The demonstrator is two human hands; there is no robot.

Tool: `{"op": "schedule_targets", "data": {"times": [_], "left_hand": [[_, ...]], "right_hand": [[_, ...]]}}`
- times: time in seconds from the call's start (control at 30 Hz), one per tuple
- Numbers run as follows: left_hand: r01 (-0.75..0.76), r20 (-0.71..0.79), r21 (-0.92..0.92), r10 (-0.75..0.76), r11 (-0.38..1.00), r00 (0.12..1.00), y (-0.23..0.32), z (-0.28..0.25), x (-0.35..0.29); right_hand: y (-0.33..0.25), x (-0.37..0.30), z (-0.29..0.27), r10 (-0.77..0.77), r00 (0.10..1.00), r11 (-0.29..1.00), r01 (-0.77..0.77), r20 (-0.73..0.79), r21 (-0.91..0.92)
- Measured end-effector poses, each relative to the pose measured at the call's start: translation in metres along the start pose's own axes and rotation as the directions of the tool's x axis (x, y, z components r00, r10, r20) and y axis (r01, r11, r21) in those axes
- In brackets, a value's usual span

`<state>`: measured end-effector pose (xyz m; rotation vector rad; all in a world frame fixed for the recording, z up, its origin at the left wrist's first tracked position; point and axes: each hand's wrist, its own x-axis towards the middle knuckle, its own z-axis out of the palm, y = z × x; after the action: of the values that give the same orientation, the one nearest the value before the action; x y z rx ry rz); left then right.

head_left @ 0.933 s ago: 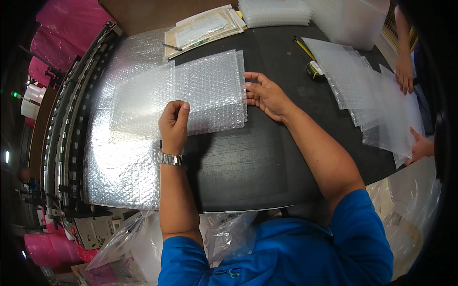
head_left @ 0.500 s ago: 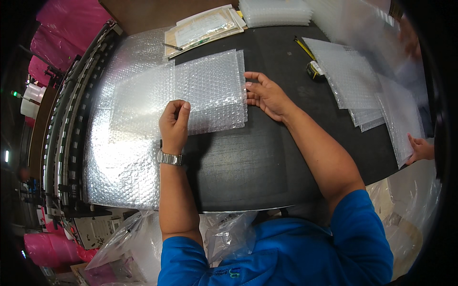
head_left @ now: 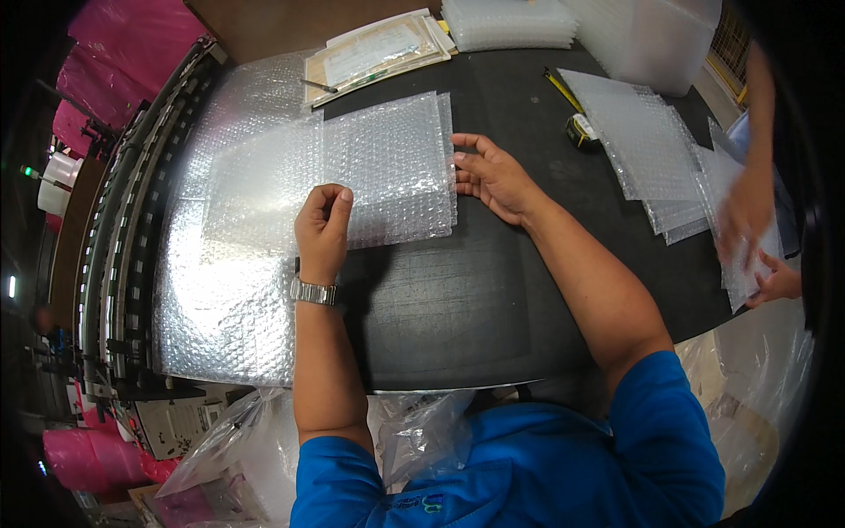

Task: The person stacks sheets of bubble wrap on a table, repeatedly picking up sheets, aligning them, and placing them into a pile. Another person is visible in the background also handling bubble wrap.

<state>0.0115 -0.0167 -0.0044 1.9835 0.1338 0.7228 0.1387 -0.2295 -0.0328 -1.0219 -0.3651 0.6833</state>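
Clear bubble-wrap bags (head_left: 387, 167), stacked with slightly offset edges, lie in front of me over a larger bubble-wrap sheet (head_left: 238, 326). My left hand (head_left: 323, 224) is closed at the near left corner of the stack, fingers curled and thumb on top; the hand hides the gripped part. At the stack's right edge, my right hand (head_left: 493, 180) has its fingers apart, with the fingertips at the edge.
A black table mat (head_left: 449, 308) lies beneath. Papers (head_left: 374, 53) with a pen, a tape measure (head_left: 581, 130) and more bubble-wrap bags (head_left: 625, 141) sit around. Rollers (head_left: 132, 220) line the left edge. At right, a co-worker's hands (head_left: 746, 216) handle a bag.
My hands and the stack stay nearly still. At the right, the co-worker's arm has come down over the bag, and a blurred clear sheet has gone from the upper right.
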Motion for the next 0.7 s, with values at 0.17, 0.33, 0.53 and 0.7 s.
{"op": "schedule_targets", "data": {"times": [0.17,0.33,0.53,0.7], "left_hand": [[0.052,0.012,-0.020,-0.052,0.998,0.999,0.0011,-0.0017,-0.0003],[0.063,0.016,-0.024,-0.063,0.998,0.998,0.0034,-0.0011,-0.0005],[0.074,0.026,-0.038,-0.073,0.997,0.997,0.0028,-0.0010,-0.0004],[0.069,0.028,-0.034,-0.068,0.997,0.997,0.0033,-0.0016,-0.0004]], "right_hand": [[-0.0009,-0.0007,0.0008,-0.001,1.000,1.000,0.001,0.002,0.008],[-0.0003,-0.0001,0.0004,0.006,1.000,1.000,-0.006,-0.011,-0.007],[-0.0008,-0.0005,0.0016,0.004,1.000,1.000,-0.004,-0.015,-0.009],[-0.0016,-0.0011,0.0025,0.005,1.000,1.000,-0.006,-0.011,-0.008]]}}
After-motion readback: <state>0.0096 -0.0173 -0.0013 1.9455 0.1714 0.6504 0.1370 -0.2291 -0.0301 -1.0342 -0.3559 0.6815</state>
